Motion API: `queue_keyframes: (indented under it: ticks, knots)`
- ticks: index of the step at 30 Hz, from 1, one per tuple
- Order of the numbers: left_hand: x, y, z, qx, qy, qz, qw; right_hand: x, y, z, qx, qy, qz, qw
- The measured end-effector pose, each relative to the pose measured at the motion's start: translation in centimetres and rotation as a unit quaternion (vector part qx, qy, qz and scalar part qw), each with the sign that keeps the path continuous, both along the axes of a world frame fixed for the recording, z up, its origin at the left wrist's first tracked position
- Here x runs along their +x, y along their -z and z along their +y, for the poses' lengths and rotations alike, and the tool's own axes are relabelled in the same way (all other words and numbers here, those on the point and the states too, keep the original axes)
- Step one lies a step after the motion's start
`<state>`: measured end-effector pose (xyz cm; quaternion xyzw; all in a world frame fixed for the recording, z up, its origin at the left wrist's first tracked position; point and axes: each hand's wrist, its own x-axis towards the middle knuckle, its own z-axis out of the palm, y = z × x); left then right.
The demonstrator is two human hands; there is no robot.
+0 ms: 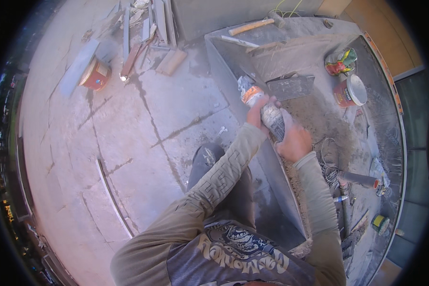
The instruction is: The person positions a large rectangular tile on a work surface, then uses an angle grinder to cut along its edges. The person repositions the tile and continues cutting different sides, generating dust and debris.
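Both hands are closed around a dust-coated angle grinder [273, 120] with an orange band near its far end. My left hand [256, 113] grips its front part, just behind the orange band. Farther back, my right hand [295, 140] wraps round the body. The tool slants up and to the left, its tip over the top edge of a grey slab wall [271, 167] of a box-like enclosure. Pale dust or blur hides the tip, so I cannot tell whether it touches the slab.
Inside the enclosure are a white-and-red bucket [350, 91], a colourful bag [341, 62], a loose grey tile [291, 87] and a dark pipe [360, 179]. A wooden-handled hammer [251, 27] lies on the far ledge. Another bucket [96, 74] and a long strip [113, 198] are on the paving.
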<state>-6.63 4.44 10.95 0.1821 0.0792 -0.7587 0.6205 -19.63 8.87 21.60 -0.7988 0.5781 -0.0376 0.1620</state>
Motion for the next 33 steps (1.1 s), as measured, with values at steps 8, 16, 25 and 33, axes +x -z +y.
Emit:
queue_keyframes:
  ticks: [8,16,25,33]
  knots:
    - [1.9,-9.4,0.7,0.061,0.063,0.009,0.996,2.2,-11.1,-1.1,0.106,0.034,0.017,0.994]
    - [0.4,-18.3,3.8,0.129,0.079,-0.018,0.988,0.6,-21.1,0.9,0.163,0.042,0.017,0.986]
    - [-2.1,-21.6,7.4,0.126,0.117,-0.058,0.983,-3.4,-22.0,4.1,0.220,0.044,-0.035,0.974]
    - [-1.6,-21.8,8.1,0.172,0.034,-0.156,0.972,-3.6,-23.1,4.1,0.258,0.029,-0.060,0.964]
